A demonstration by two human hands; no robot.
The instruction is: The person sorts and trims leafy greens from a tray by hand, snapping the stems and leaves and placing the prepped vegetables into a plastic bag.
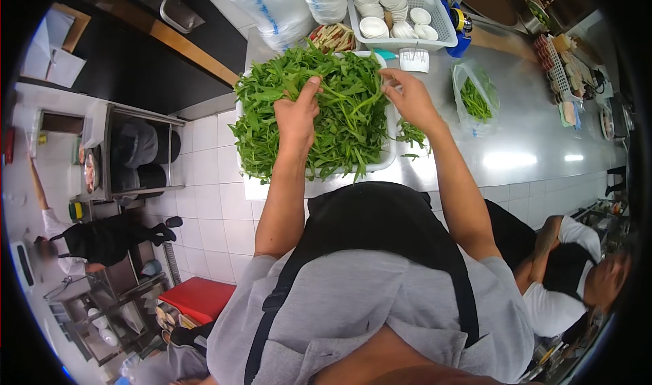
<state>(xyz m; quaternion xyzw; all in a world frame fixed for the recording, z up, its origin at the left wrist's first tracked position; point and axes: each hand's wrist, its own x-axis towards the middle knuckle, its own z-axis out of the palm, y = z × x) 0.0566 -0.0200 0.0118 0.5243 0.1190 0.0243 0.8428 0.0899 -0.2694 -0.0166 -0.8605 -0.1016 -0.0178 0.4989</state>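
A large heap of leafy green vegetables [346,127] fills and overhangs a white basket [392,137] on the steel counter. My left hand [297,113] is over the left half of the heap, its thumb and fingers closed on green stems. At the heap's upper right, my right hand [409,93] pinches the end of a stem between thumb and forefinger. A few loose leaves [410,135] lie on the counter just right of the basket, below my right hand.
Behind the heap stand plastic-wrapped stacks [326,1] and a basket of small white dishes [441,40]. A bag of greens [475,100] lies on the counter at right. One person [567,269] is close by at right; another [102,242] works at far left.
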